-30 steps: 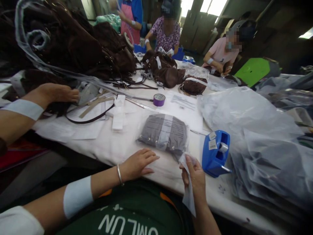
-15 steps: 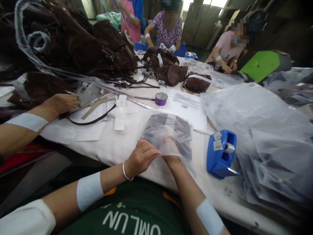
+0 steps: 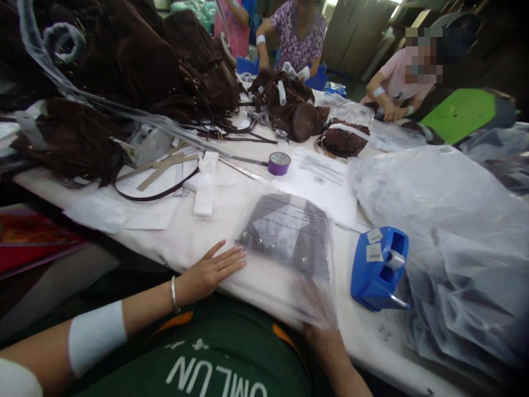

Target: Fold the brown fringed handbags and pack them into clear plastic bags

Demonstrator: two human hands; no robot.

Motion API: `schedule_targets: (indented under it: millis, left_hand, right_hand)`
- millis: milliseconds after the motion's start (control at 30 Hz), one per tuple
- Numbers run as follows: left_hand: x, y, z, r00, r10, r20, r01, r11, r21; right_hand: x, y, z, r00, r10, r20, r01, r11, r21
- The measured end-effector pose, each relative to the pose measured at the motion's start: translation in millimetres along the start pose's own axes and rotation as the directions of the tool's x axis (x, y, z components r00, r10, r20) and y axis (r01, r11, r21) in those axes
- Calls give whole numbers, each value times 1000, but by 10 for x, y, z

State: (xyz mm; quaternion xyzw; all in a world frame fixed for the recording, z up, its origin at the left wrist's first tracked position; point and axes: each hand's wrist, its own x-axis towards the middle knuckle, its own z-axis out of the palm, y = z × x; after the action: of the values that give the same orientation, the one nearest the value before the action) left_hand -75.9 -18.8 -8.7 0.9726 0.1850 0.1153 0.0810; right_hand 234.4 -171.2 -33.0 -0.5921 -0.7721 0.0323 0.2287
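A clear plastic bag (image 3: 264,278) lies on the table in front of me with a flat dark grey item (image 3: 285,226) inside it. Printed lines and several small shiny studs show through the film. My left hand (image 3: 217,270) is open, fingers stretched and close together, with its fingertips at the bag's left edge. A silver bangle circles that wrist. My right hand (image 3: 316,300) is inside the mouth of the bag, at the near right. Film and motion blur smear its fingers, so their pose cannot be made out.
A blue tape dispenser (image 3: 378,270) stands right of the bag, beside a heap of plastic bags (image 3: 463,237). Beyond lie a purple tape roll (image 3: 279,164) and a printed sheet (image 3: 322,179). Brown fringed bags (image 3: 165,71) pile up far left. Several co-workers stand across the table.
My right hand has drawn back toward me from deep inside the bag. My left hand has opened and moved left and down. Another person's arm at the left has gone from view.
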Motion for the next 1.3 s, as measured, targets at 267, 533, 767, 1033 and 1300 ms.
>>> schedule_targets:
  millis: [267,533,767,1033,1300]
  left_hand:
    - [39,113,50,997,-6,71,7,1000,-11]
    - [167,-99,-107,923,218,319,-134,955,-265]
    - [240,-298,-291,919,283,275,-155,899,-409]
    - [182,-297,24,985,-159,-67,106,866,-489]
    - [207,-221,141,691,-718,-84,703,694,-154]
  right_hand:
    - [-8,-138,460,957,262,-125,-272,959,-74]
    - [-117,-531,-385,971,-70,230,16,974,228]
    - [219,126,-581,927,-7,375,-57,985,160]
    - [-217,565,-391,989,85,119,-101,986,135]
    - [89,74,-137,864,416,-283,-426,904,31]
